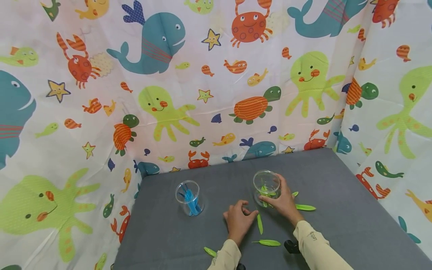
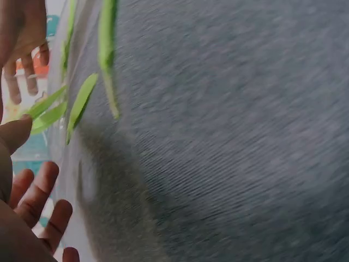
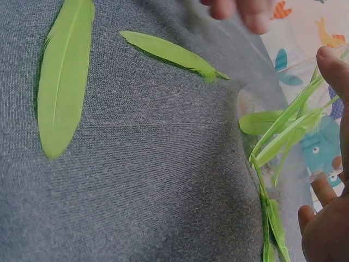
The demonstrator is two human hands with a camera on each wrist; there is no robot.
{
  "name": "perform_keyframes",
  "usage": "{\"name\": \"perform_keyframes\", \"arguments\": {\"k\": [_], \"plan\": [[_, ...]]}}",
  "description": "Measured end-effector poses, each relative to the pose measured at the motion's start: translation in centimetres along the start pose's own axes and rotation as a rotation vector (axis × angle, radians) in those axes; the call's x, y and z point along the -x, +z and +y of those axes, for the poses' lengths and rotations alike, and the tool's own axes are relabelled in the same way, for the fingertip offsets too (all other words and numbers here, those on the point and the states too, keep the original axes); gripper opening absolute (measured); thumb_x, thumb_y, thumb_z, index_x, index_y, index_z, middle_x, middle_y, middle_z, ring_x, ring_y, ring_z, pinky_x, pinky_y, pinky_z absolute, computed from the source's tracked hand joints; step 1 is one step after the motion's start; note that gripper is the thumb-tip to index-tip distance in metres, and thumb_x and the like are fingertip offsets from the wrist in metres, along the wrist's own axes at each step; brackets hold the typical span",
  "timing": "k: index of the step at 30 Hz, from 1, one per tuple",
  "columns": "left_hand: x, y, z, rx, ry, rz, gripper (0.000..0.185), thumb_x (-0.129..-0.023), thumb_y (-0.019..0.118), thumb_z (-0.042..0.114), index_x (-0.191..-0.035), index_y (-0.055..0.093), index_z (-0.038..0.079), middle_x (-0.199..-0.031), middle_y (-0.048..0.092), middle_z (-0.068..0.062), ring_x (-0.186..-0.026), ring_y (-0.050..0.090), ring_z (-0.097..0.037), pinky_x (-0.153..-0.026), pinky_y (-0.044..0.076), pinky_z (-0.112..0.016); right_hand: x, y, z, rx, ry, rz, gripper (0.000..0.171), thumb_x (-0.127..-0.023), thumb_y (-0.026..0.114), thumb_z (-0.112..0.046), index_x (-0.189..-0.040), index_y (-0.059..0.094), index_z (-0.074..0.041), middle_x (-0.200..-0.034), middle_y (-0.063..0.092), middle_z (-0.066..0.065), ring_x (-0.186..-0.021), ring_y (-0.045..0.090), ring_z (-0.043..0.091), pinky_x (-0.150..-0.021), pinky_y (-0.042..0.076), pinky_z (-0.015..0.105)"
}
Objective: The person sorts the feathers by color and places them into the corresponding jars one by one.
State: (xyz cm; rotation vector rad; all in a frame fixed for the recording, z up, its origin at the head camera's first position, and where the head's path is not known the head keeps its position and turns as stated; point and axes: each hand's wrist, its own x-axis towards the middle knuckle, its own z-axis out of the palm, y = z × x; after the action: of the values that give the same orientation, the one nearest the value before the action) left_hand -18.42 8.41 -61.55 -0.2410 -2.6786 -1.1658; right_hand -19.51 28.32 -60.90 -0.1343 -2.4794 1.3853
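My right hand [image 1: 285,202] grips a clear cup [image 1: 259,179] from its right side, thumb at the front. Green feathers [image 3: 286,131] stand and lean inside that cup. To its left, my left hand [image 1: 237,221] hovers low over the table with its fingers loosely bent and nothing between them. A green feather [image 1: 260,224] lies just right of the left thumb, its quill toward the cup. In the right wrist view, the left fingertips [image 3: 256,19] appear above this feather, apart from it. Another green feather [image 1: 269,243] lies nearer, between the two forearms.
A second clear cup [image 1: 179,194] holding blue feathers [image 1: 191,201] stands left on the grey table [image 1: 155,232]. More green feathers [image 1: 305,207] lie behind the right hand, and one [image 1: 210,251] lies beside the left sleeve. A sea-animal printed curtain [image 1: 209,56] surrounds the table.
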Motion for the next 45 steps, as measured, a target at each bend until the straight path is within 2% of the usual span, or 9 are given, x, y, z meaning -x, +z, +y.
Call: {"name": "perform_keyframes", "arguments": {"k": [7,11,21,25,27,30,34,38,45], "plan": [[1.2,1.4,0.1,-0.236,-0.003,-0.102,0.046,-0.067,0.090,0.056,-0.095,0.076,0.022,-0.075,0.064,0.009,-0.077,0.046,-0.014,-0.078,0.031,-0.050,0.2,-0.1,0.0,0.013,0.010,-0.011,0.113,-0.078,0.088,-0.044,-0.161,0.016,-0.019,-0.158,0.040,0.021,-0.143,0.039,0.046,-0.106,0.016,0.076],[1.5,2.0,0.2,-0.307,0.029,-0.131,0.046,-0.065,0.091,0.057,-0.092,0.077,0.023,-0.082,0.063,0.006,-0.079,0.043,-0.015,-0.075,0.028,-0.045,0.1,-0.2,-0.1,0.011,0.013,-0.015,0.113,-0.078,0.088,-0.043,-0.161,0.016,-0.018,-0.158,0.040,0.021,-0.144,0.038,0.046,-0.107,0.016,0.076],[1.1,1.5,-0.8,-0.316,0.136,-0.079,0.017,-0.070,0.085,0.026,-0.086,0.080,0.024,-0.082,0.060,0.004,-0.080,0.043,-0.016,-0.071,0.025,-0.042,0.0,-0.3,-0.3,0.008,0.012,-0.008,0.113,-0.078,0.088,-0.043,-0.161,0.016,-0.019,-0.157,0.041,0.020,-0.143,0.039,0.046,-0.106,0.017,0.075],[1.0,1.3,-0.6,-0.289,0.103,-0.112,0.014,-0.078,0.081,0.034,-0.086,0.079,0.022,-0.082,0.059,0.004,-0.080,0.042,-0.016,-0.072,0.026,-0.044,0.1,-0.4,-0.4,0.007,0.012,-0.009,0.113,-0.077,0.088,-0.042,-0.161,0.017,-0.018,-0.157,0.041,0.020,-0.141,0.040,0.047,-0.106,0.017,0.076],[1.1,1.3,-0.3,-0.288,0.077,-0.141,0.027,-0.080,0.081,0.046,-0.088,0.077,0.021,-0.082,0.058,0.004,-0.080,0.041,-0.016,-0.073,0.026,-0.044,0.1,-0.4,-0.5,0.007,0.013,-0.009,0.113,-0.077,0.089,-0.042,-0.161,0.017,-0.017,-0.157,0.041,0.021,-0.141,0.040,0.047,-0.106,0.017,0.076],[1.3,1.5,0.4,-0.336,0.067,-0.157,0.042,-0.074,0.084,0.058,-0.088,0.072,0.021,-0.081,0.055,0.004,-0.078,0.040,-0.016,-0.072,0.026,-0.043,0.2,-0.3,-0.6,0.009,0.012,-0.010,0.113,-0.077,0.089,-0.041,-0.161,0.017,-0.016,-0.157,0.041,0.022,-0.142,0.040,0.047,-0.106,0.017,0.076],[1.5,1.9,0.7,-0.414,0.076,-0.134,0.037,-0.072,0.087,0.049,-0.090,0.071,0.022,-0.083,0.056,0.003,-0.079,0.043,-0.017,-0.071,0.026,-0.041,0.2,-0.2,-0.6,0.005,0.012,-0.007,0.113,-0.077,0.089,-0.041,-0.161,0.017,-0.016,-0.157,0.041,0.022,-0.142,0.039,0.047,-0.106,0.016,0.075],[1.4,2.2,0.3,-0.394,0.074,-0.119,0.025,-0.072,0.085,0.036,-0.088,0.073,0.023,-0.083,0.058,0.004,-0.080,0.044,-0.017,-0.070,0.026,-0.041,0.1,-0.1,-0.5,0.005,0.011,-0.002,0.113,-0.077,0.089,-0.041,-0.161,0.017,-0.016,-0.157,0.041,0.022,-0.143,0.038,0.046,-0.106,0.017,0.075],[1.4,1.8,0.3,-0.341,0.085,-0.199,0.016,-0.072,0.084,0.028,-0.084,0.075,0.024,-0.083,0.059,0.006,-0.080,0.044,-0.015,-0.071,0.027,-0.042,0.1,-0.1,-0.2,0.010,0.008,0.000,0.113,-0.077,0.089,-0.041,-0.161,0.017,-0.017,-0.157,0.041,0.022,-0.143,0.039,0.046,-0.106,0.017,0.076]]}}
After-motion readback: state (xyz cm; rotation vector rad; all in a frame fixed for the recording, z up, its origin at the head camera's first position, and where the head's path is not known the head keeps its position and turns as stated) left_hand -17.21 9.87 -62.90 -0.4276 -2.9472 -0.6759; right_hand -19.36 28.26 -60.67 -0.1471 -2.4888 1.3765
